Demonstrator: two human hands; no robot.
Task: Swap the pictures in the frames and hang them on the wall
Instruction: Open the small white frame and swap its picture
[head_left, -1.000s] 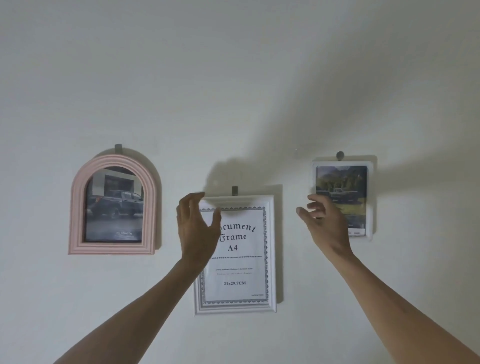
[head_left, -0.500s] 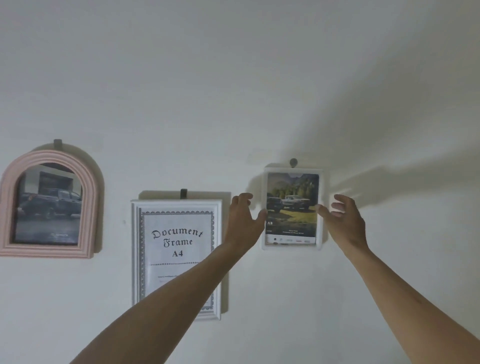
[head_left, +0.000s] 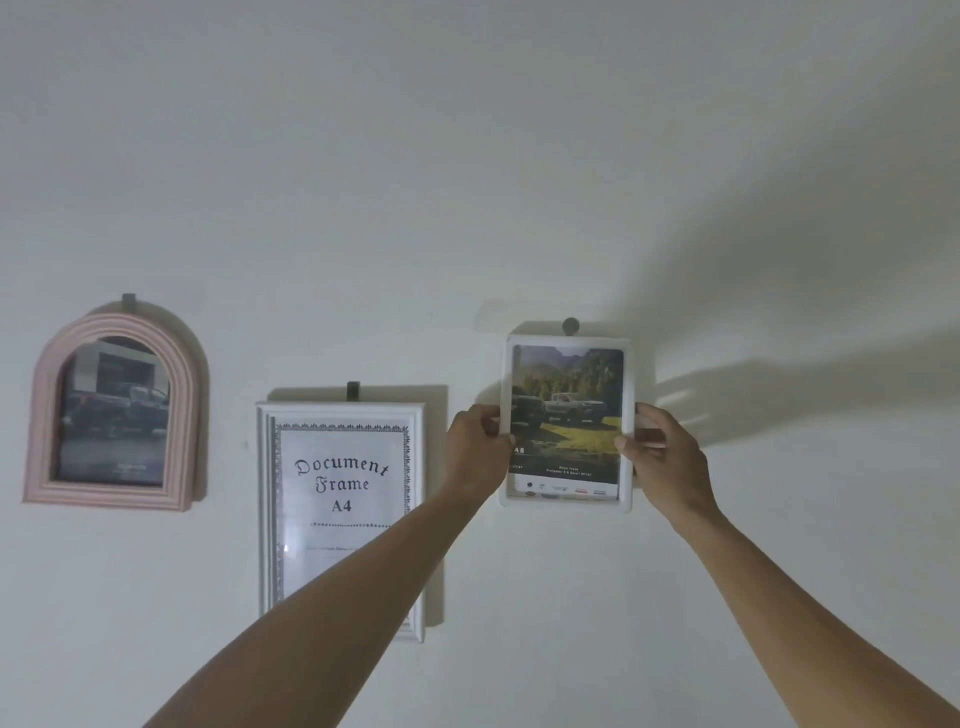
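2 bare forearms rise from the bottom edge, both cut off before the elbow. The left forearm crosses in front of the lower right corner of the tall white rectangular frame (head_left: 341, 519), hiding part of its border and the small print low on its sheet; the large lettering above reads "Document Frame A4".

The left hand (head_left: 475, 449) clamps the left edge of the small white rounded-corner picture frame (head_left: 567, 422), thumb on the front, the other fingers curled behind and out of sight. The right hand (head_left: 662, 460) grips the right edge the same way, its thumb tip lying over the lower right of the car photograph (head_left: 567, 410), its fingers hidden behind the rim. This frame sits upright against the pale wall (head_left: 467, 156), its top just under a round grey wall hook (head_left: 570, 326); whether it hangs on the hook or rests only in the hands cannot be told. The photograph shows 2 vehicles on grass before trees; the caption and logos along its foot are too small to read.

To the far left, well apart, a pink arched ribbed frame (head_left: 111, 410) hangs below a grey hook (head_left: 128, 301); its dark picture of a pickup truck is dim and reflective. Another grey hook (head_left: 353, 391) shows above the tall frame. Broad shadows of the arms spread right across the wall.
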